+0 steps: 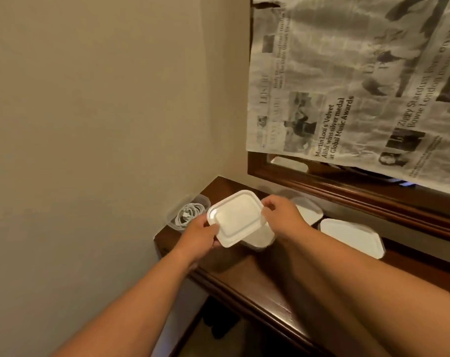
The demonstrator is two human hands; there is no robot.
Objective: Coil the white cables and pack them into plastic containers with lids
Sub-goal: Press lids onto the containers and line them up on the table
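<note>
Both bare forearms reach forward from the bottom edge over the near rim of a dark wooden table [257, 284].

Left hand [200, 234]: grips the near-left edge of a white lid [235, 217]. The thumb lies on top of the rim and the fingers are curled underneath, clamped on the lid.

Right hand [283, 215]: pinches the far-right edge of the same lid, with fingertips bunched together on the rim.

The lid is rectangular with rounded corners and a raised border. It is held between the two hands and tilted slightly, left corner lower.

Just beneath its right side a white-topped tub [261, 238] shows on the table. I cannot tell whether the held lid touches it.

To the right, partly behind the right forearm, a second lid [351, 237] lies flat. A third lid [308, 211] sits just beyond it, close behind the right hand. What is under these two is not visible.

At the far-left corner of the table, against the wall [90, 124], stands a clear tub [172, 220], uncovered. A white cable [189, 213] lies coiled inside it, with a connector end visible within the loops. The left hand is just beside this tub and not touching it.

Behind the table is a brown mirror frame [321, 186]. A newspaper [347, 86] sheet hangs over most of the glass, leaving a narrow strip uncovered at the bottom.
</note>
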